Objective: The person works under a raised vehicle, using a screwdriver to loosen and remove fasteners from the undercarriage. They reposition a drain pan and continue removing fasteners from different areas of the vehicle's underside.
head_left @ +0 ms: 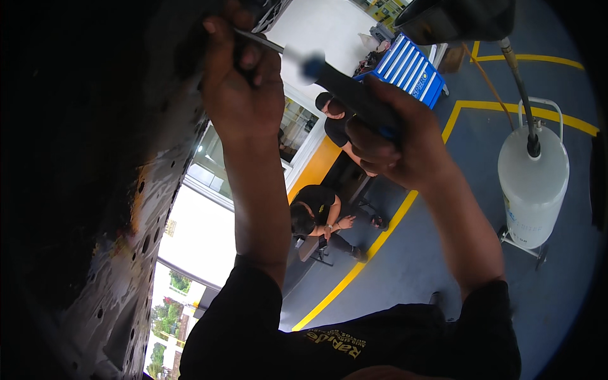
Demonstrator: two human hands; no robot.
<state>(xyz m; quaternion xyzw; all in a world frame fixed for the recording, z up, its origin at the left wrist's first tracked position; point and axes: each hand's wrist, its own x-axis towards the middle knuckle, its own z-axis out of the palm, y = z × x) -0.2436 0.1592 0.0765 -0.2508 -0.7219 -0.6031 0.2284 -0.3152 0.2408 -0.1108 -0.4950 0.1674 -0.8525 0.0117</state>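
Note:
My right hand (405, 139) grips a black-handled tool (345, 88) with blue details; its blurred light-coloured head joins a thin metal shaft (266, 41) that runs up-left. My left hand (244, 88) is raised at that shaft's far end, fingers curled against the dark underside (139, 139) of what looks like a raised vehicle, with scuffed, perforated metal along its edge. What exactly my left fingers hold is hidden in shadow.
An oil drainer (532, 183) with a black funnel (456, 19) stands at right. A blue tool chest (415, 73) is at upper middle. Two people in dark shirts (316, 212) are below it, one seated. Yellow lines (462, 111) mark the grey floor.

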